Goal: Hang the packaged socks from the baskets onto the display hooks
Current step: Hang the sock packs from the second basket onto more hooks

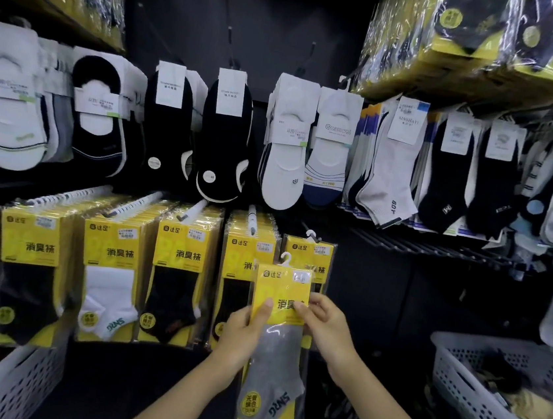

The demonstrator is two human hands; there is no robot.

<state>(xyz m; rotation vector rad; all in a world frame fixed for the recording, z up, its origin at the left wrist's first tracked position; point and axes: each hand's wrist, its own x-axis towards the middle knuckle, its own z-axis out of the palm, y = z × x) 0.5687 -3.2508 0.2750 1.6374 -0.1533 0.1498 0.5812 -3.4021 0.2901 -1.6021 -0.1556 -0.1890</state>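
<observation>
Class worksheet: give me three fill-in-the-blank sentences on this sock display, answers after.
1. The held pack contains a ___ sock.
2. The left hand and right hand grip its ___ card.
3. Second from left in the lower row, the hanging pack shows a ___ sock.
Missing words: grey, yellow, white.

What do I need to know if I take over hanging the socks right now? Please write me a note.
Left hand grips the grey sock pack by its left edge; right hand pinches its yellow card on the right.
The pack is held up in front of the lower row, its hanger not yet on a hook.
Done: five stacks of yellow packs hang there; the rightmost stack looks thinnest.
Left: hang this pack, then the loose packs in the white basket on the right.
</observation>
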